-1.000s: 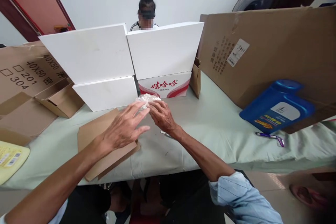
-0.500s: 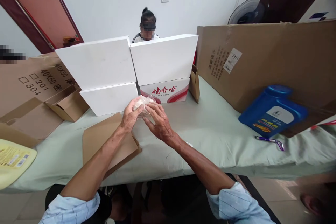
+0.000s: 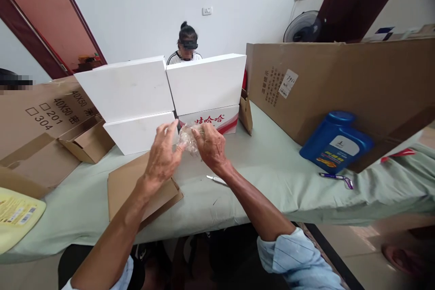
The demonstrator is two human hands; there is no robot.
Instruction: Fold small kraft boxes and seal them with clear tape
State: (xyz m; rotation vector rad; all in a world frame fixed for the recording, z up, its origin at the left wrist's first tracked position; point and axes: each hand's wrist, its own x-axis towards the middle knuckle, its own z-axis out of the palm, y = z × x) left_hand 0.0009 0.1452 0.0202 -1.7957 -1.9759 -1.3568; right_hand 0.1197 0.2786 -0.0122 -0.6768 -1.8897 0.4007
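Note:
Crumpled clear plastic wrap [image 3: 188, 139] hangs above the table before the white boxes. My right hand [image 3: 211, 146] pinches its right side between thumb and curled fingers. On the other side, my left hand [image 3: 162, 154] has its fingers stretched and apart, with the thumb tip at the film's left edge. Whether anything lies inside the wrap, I cannot tell. A thin craft knife or scalpel [image 3: 216, 180] lies beneath my right wrist, its far end hidden by the forearm. Under my left hand is a flat brown cardboard box [image 3: 127, 179].
Stacked white boxes [image 3: 207, 81] stand ahead, with a person [image 3: 185, 56] behind them. A large carton [image 3: 326, 77], a blue jug [image 3: 335, 142] and a purple-handled tool [image 3: 335, 177] are to the right. Cartons [image 3: 44, 113] and a yellow bottle [image 3: 20, 217] line the left.
My left hand has opened and drawn back left from the wrap. The wrap is now pinched by my right hand. More of the knife shows, and the view has shifted slightly.

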